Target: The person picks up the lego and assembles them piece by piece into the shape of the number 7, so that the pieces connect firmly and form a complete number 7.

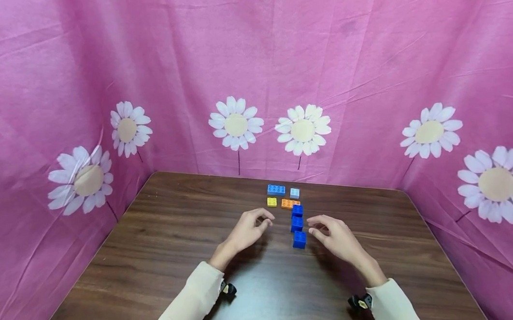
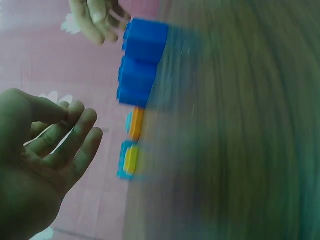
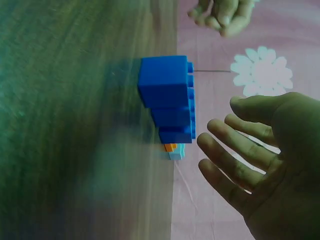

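Well short of the middle blue block (image 1: 296, 224), two cream sleeves (image 1: 195, 287) reach over the wooden table (image 1: 170, 233), a small black device (image 1: 229, 289) at each cuff. And on the near side of that middle block sits the near blue block (image 1: 299, 239), studs up, a touch to its right. Now the hands! Left of the middle block, the left hand (image 1: 246, 229) hovers, fingers loosely bent, relaxed and free; right of it, closer, the right hand (image 1: 335, 236) mirrors the pose, fingers parted and just as free. Just beyond the middle block stands the far blue block (image 1: 297, 210); whether the three touch, I can't tell. Farther past it, an orange block (image 1: 289, 204) lies partly hidden, with a yellow block (image 1: 271, 202) off to the left. Farther still, a long blue block (image 1: 276, 190) at left, a pale blue block (image 1: 295, 193) nearly straight beyond, and, behind everything, a pink cloth (image 1: 270, 59) with white daisies (image 1: 235, 124)!
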A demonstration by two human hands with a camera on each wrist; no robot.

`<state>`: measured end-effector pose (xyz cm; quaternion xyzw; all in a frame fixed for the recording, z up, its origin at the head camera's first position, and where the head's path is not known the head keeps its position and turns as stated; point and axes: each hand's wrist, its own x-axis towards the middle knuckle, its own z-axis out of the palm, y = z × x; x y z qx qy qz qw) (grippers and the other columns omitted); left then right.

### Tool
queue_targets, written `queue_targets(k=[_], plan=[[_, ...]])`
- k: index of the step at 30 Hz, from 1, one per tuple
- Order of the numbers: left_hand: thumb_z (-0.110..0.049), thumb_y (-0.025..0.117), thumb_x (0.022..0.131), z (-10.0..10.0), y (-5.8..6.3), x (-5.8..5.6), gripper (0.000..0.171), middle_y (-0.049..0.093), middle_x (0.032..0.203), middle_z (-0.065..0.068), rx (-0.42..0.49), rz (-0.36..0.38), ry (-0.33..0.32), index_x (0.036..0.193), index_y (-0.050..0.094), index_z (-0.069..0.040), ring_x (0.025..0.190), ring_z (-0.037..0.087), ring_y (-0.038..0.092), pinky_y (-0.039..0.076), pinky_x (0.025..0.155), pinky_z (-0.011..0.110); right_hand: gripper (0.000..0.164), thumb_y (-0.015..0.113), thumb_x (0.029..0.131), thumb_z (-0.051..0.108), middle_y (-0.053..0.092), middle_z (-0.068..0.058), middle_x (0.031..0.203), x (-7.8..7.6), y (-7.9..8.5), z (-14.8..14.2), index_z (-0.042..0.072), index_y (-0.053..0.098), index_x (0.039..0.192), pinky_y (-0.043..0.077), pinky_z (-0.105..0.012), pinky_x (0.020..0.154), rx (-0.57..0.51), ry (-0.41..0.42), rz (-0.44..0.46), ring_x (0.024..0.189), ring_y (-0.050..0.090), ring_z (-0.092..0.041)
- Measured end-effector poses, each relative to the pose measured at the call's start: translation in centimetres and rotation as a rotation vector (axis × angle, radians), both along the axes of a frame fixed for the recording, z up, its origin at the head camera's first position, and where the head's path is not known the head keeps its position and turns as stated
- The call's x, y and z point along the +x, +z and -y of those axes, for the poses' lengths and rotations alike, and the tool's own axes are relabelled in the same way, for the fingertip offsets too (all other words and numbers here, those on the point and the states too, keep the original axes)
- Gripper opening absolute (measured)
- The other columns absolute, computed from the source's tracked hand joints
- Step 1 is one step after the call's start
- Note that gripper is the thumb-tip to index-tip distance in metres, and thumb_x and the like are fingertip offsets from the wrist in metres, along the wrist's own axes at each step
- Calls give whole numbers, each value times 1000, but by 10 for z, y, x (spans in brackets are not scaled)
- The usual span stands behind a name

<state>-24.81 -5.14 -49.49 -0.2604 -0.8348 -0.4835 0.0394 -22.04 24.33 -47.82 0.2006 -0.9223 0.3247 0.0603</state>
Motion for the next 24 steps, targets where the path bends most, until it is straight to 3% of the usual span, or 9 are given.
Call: queue_targets(k=[7,14,24], plan=[[-2,65,102,-26,-8,-8,15,78,108,11,4,39,14,114,74,0,95,17,74,60,86,25,22,75,99,9,78,-4,116,4,-7,7,8,76,121,63,-38,85,-4,24,-10,96,73,-16],[0,67,100,-39,-17,-17,18,75,108,9,-19,81,22,117,73,0,99,18,70,59,92,28,27,78,97,9,76,-7,117,5,-12,14,6,74,124,63,-32,83,-19,55,7,95,72,-14],[0,68,99,-54,-25,-25,35,67,129,14,-8,145,-26,134,65,0,115,24,70,58,98,26,33,80,96,13,72,-5,121,5,-18,22,7,72,128,63,-40,88,17,51,40,104,72,-19]])
